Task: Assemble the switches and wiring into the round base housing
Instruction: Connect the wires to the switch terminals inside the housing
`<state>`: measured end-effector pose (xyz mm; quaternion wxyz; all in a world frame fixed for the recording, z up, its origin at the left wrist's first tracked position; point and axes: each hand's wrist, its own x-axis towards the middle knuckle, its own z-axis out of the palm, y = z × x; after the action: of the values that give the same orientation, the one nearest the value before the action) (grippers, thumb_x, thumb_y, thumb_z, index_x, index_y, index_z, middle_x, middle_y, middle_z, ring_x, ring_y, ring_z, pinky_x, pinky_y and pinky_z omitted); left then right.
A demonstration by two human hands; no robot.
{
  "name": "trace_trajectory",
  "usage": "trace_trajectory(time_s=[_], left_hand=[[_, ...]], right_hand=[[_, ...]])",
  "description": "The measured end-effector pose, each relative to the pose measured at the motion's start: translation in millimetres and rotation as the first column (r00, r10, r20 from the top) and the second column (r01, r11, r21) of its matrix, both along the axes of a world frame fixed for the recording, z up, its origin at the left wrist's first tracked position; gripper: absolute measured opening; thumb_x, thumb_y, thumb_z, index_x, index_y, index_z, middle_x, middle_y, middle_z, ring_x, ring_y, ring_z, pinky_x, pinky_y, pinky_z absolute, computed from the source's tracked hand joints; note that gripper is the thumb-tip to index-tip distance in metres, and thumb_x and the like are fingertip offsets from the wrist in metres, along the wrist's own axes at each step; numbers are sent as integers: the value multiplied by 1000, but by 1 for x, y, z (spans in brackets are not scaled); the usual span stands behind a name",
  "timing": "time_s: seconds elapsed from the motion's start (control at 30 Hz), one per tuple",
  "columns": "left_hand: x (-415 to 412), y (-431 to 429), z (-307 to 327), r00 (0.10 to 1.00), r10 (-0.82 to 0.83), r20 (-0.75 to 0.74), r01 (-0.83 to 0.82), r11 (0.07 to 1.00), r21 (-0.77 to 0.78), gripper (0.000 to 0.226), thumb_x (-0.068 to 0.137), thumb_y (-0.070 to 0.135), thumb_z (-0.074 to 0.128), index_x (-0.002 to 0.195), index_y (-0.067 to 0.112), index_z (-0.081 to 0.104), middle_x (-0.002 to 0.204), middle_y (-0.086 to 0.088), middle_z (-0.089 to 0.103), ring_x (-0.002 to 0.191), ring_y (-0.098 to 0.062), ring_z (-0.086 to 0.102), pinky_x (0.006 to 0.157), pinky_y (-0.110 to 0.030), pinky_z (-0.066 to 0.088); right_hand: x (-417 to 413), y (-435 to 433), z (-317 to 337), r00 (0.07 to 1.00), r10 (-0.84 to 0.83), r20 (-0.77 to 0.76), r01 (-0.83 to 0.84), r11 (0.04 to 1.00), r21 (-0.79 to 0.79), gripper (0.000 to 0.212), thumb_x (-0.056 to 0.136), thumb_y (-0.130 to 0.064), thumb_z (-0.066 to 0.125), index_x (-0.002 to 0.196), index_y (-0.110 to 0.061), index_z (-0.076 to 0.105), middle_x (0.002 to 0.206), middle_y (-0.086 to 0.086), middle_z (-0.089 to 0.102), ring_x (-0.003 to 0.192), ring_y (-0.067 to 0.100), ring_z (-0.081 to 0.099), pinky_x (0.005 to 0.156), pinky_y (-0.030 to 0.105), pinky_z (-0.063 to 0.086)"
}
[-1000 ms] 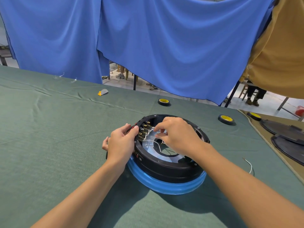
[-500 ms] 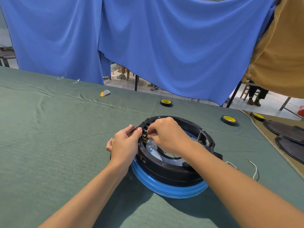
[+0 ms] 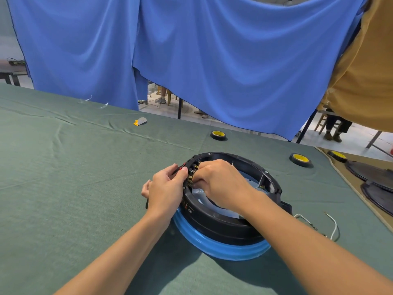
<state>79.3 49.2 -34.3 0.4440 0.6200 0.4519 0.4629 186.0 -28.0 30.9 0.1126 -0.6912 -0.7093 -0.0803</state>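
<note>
Right hand [image 3: 219, 186] nearer switches [image 3: 191, 177]; tape [image 3: 218, 135] beyond

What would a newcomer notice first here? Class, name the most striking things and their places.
At centre, a round black housing sits on a blue ring; the left hand grips its rim while the right hand pinches the switches inside it. A blue curtain hangs across the back.

Small markings [image 3: 188, 208] on the housing [image 3: 214, 223] are too blurred to read.
</note>
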Motion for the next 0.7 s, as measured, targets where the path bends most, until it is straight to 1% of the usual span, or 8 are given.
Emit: trace_trajectory(time_s=[0.07, 0.17, 0.27, 0.4, 0.47, 0.53, 0.6, 0.7], left_hand=[[-1, 3, -1, 998, -48, 29, 48, 999, -16, 38, 90, 39, 65, 124, 23, 66, 91, 27, 61, 105, 16, 47, 118, -41, 14], [-5, 5, 3, 992, -109, 60, 112, 993, -44, 48, 82, 45, 66, 125, 24, 63, 93, 26, 59, 127, -11, 50, 119, -40, 14], [-6, 3, 5, 997, -73, 31, 73, 997, -11, 34, 92, 36, 64, 124, 23, 63, 108, 14, 69, 120, -11, 56, 100, -25, 6], [-6, -1, 8, 998, -59, -19, 60, 998, 32, 33, 93, 38, 62, 123, 26, 61, 107, 12, 70, 113, -14, 58, 87, -25, 6], [-7, 2, 10, 997, -75, -30, 75, 997, 8, 32, 88, 41, 67, 118, 29, 63, 100, 13, 68, 111, -16, 59, 95, -27, 7], [-4, 6, 14, 994, -108, 4, 108, 993, -55, 36, 76, 43, 70, 109, 30, 64, 100, 6, 72, 107, -23, 64, 115, -41, 18], [-4, 5, 21, 992, -125, -8, 124, 988, -91, 36, 73, 39, 68, 106, 28, 66, 99, -1, 73, 107, -30, 64, 110, -57, 32], [2, -1, 33, 992, -95, -85, 90, 995, -52, 46, 69, 39, 65, 111, 24, 64, 111, -5, 71, 117, -31, 59, 110, -51, 32]], right_hand=[[-1, -2, 3, 1000, -17, -22, 16, 1000, -22, 19, 95, -18, 56, 104, -18, 74, 97, -1, 65, 94, 20, 58, 77, 39, 51], [5, -14, 13, 997, -30, -78, 33, 998, 47, 16, 94, -22, 59, 101, -21, 74, 96, -4, 67, 91, 18, 60, 78, 38, 52], [25, -43, 22, 977, -37, -211, 101, 948, 303, 13, 91, -25, 65, 92, -18, 76, 85, -6, 69, 79, 14, 61, 72, 37, 52], [69, -96, 12, 940, -204, -275, 327, 768, 550, 6, 85, -16, 72, 80, -16, 74, 76, -6, 68, 71, 15, 58, 69, 28, 46], [98, -118, -1, 877, -336, -343, 470, 747, 471, 7, 85, -15, 71, 79, -16, 74, 76, -3, 69, 70, 18, 59, 72, 32, 46], [123, -134, -18, 824, -458, -333, 548, 794, 264, 7, 86, -17, 69, 82, -16, 76, 81, 0, 71, 75, 21, 62, 76, 34, 47], [135, -143, -38, 807, -510, -298, 556, 826, 91, 9, 88, -20, 67, 86, -18, 76, 85, 0, 70, 81, 21, 63, 80, 33, 47], [140, -146, -58, 821, -490, -293, 521, 853, 31, 11, 88, -23, 66, 88, -20, 76, 86, -2, 68, 84, 20, 62, 79, 32, 47]])
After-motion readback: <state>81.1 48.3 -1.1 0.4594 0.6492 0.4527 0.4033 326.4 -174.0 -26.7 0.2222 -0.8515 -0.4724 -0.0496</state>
